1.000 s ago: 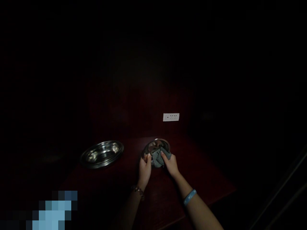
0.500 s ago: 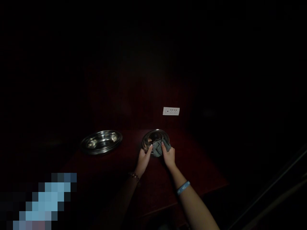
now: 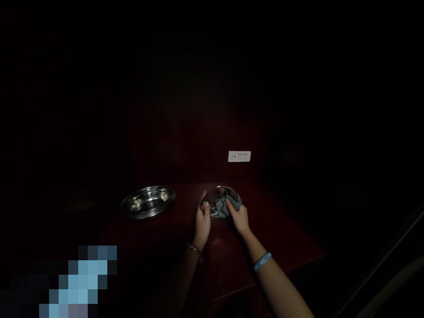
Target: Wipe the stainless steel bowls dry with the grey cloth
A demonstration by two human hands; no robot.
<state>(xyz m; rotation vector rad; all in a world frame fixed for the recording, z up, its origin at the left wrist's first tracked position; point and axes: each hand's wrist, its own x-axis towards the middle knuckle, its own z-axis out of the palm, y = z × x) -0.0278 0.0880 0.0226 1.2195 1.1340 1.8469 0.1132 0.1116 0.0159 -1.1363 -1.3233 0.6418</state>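
In very dim light a small steel bowl (image 3: pixel 217 193) stands on a dark red table (image 3: pixel 281 247). My left hand (image 3: pixel 202 223) grips the bowl's near left rim, thumb over the edge. My right hand (image 3: pixel 239 217) presses a crumpled grey cloth (image 3: pixel 225 206) into the bowl's near side, fingers closed on it. A beaded bracelet is on my left wrist and a blue band on my right forearm.
A larger steel bowl (image 3: pixel 148 202) sits to the left on the same table. A white socket plate (image 3: pixel 239 156) is on the dark wall behind. The table's near edge runs close to my forearms. A blurred blue patch fills the lower left corner.
The cloth has shifted rightward inside the small bowl with my right hand. My left hand keeps its hold on the rim. The view has drifted slightly.
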